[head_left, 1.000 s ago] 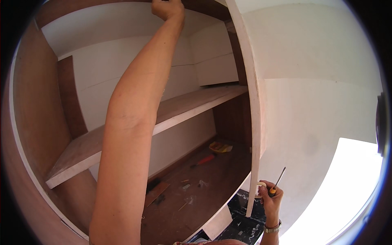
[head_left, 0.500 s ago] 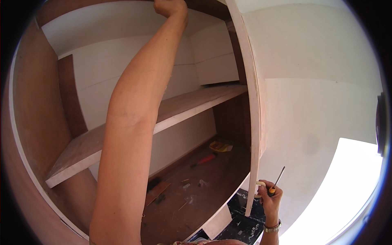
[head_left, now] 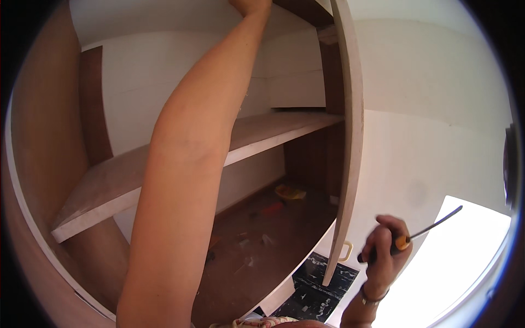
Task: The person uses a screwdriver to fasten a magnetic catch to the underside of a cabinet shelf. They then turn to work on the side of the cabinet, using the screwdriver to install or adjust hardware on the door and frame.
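Cabinet floor (head_left: 240, 290): brown. Toward the back lies a yellow packet (head_left: 290, 192); just in front and to its left, a red object (head_left: 272, 208), too blurred to identify. Nearer the front, clear plastic scraps (head_left: 267, 240). Above spans a brown shelf (head_left: 295, 121), pale-edged.

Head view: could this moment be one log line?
Right hand: grips screwdriver | left hand: at frame top, mostly cut off | pale handle: untouched | shelf: partly behind left forearm
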{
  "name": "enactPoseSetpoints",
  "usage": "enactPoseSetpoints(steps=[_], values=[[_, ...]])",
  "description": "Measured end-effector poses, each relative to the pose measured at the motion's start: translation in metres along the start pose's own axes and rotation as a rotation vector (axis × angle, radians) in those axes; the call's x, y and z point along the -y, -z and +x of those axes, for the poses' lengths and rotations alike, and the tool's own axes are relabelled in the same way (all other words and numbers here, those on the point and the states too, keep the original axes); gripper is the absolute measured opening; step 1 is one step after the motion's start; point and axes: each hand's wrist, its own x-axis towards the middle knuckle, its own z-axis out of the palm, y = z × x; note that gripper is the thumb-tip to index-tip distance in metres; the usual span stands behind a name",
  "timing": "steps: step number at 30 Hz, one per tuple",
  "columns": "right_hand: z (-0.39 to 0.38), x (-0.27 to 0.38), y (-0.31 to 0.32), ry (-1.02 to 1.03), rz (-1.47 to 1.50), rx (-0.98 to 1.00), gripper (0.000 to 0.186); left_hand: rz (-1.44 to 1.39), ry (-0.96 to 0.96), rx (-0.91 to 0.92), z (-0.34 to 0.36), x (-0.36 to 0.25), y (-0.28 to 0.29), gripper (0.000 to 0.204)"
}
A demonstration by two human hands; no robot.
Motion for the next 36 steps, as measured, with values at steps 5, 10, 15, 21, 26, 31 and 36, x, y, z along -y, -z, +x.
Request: enactPoseSetpoints(steps=[5,10,15,21,26,31,36], values=[[0.097,0.04,-0.117,0.22,0.03,0.237,0.017,-0.031,-0.04,0.002,0.008,0.011,-0.006,0.013],[0.196,0.058,-0.232,0.529,-0.075,-0.074,0.022,-0.115,-0.107,-0.018,0.014,0.02,-0.007,0.013],[0.264,0.058,-0.281,0.402,0.011,-0.221,0.021,-0.021,-0.021,0.053,0.022,0.025,0.005,0.013],[0.35,0.032,-0.316,0.361,0.049,-0.401,0.022,0.122,-0.151,0.169,0.036,0.02,0.025,0.016],[0.392,0.02,-0.325,0.32,0.104,-0.339,0.022,0.19,-0.169,0.205,0.035,0.013,0.036,0.021],[0.417,0.014,-0.327,0.397,0.157,-0.294,0.023,0.184,-0.255,0.201,0.035,0.01,0.029,0.022],[0.418,0.025,-0.331,0.381,0.215,-0.273,0.027,0.177,-0.316,0.175,0.033,0.007,0.021,0.021]])
